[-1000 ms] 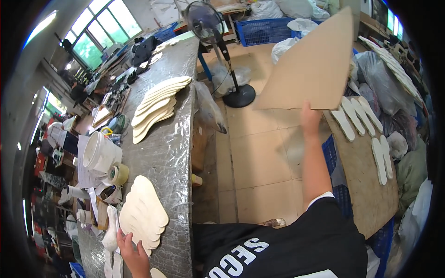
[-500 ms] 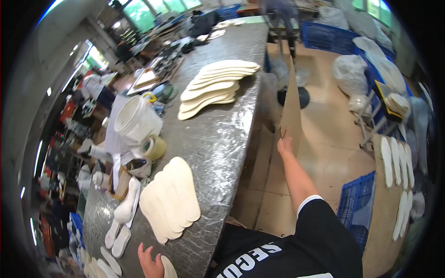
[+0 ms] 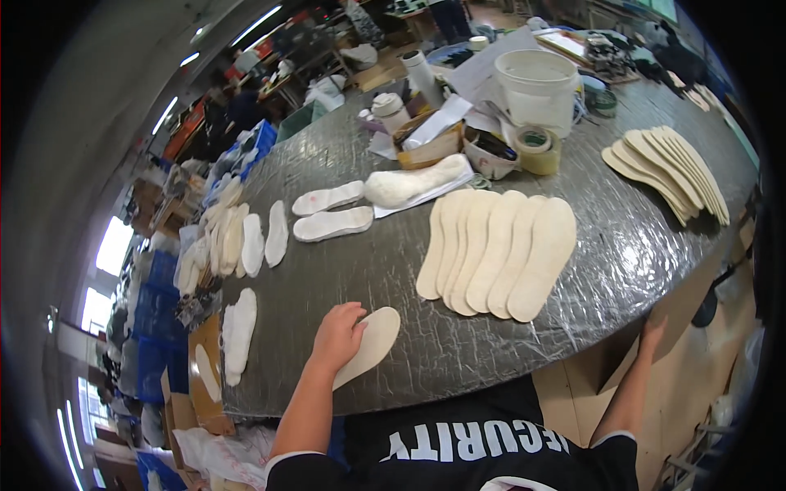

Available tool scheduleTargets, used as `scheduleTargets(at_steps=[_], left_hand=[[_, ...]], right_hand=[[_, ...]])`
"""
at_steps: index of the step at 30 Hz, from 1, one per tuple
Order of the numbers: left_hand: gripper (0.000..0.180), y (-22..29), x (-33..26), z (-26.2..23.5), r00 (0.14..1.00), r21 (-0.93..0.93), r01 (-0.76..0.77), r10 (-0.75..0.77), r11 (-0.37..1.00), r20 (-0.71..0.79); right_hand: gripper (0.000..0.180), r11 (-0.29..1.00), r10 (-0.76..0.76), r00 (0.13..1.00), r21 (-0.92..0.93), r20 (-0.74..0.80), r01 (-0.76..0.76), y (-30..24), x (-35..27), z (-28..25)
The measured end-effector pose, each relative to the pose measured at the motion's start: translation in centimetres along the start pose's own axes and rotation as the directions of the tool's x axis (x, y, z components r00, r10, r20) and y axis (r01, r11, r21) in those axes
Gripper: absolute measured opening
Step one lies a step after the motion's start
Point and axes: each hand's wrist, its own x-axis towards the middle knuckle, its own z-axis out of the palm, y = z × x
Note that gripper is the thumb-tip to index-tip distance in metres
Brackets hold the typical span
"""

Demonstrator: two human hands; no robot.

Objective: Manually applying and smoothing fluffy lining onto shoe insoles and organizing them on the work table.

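My left hand (image 3: 336,335) rests flat on a single beige insole (image 3: 370,344) near the front edge of the grey worktable (image 3: 360,270). A fanned row of several beige insoles (image 3: 495,250) lies to its right. My right hand (image 3: 652,330) is below the table's edge, holding up a brown cardboard sheet (image 3: 634,385) beside the table. A second fan of insoles (image 3: 667,170) lies at the far right of the table.
White insoles (image 3: 332,211) and a white shoe last (image 3: 413,183) lie mid-table. Behind them stand a white bucket (image 3: 536,86), a tape roll (image 3: 536,149), a bowl and boxes. More white insoles (image 3: 239,331) lie at the left edge. Blue crates sit on the floor at left.
My view has swung from the floor side to the tabletop. My right hand has lowered the cardboard sheet from up high to beside the table. My left hand stays on an insole.
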Motion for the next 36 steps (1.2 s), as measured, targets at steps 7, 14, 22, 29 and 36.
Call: scheduleTargets(at_steps=[7,14,22,29,36], left_hand=[[0.018,-5.0,10.2,1.4,0.994,-0.079,0.061,-0.068,0.995,-0.081],[0.039,-12.8,27.9,7.1,0.941,-0.277,0.139,-0.214,0.951,-0.263],[0.045,-5.5,31.0,1.7,0.964,-0.715,0.265,-0.178,0.647,0.197],[0.032,0.1,27.5,2.1,0.946,-0.938,0.321,0.006,-0.131,0.323],[0.029,-2.6,23.0,5.1,0.944,-0.953,0.259,-0.248,0.157,0.216]], right_hand=[[0.047,0.845,0.007,0.949,0.509,-0.316,0.163,-13.6,-5.0,-10.8],[0.033,0.404,-0.852,0.523,0.609,-0.021,0.683,-39.8,-20.1,-9.5],[0.048,0.2,-0.947,0.016,0.55,0.32,0.811,-50.7,-27.6,1.7],[0.071,0.251,-0.948,0.318,0.59,-0.01,0.767,-56.4,-29.2,9.6],[0.042,0.43,-0.806,0.592,0.664,-0.024,0.612,-58.8,-22.9,0.9]])
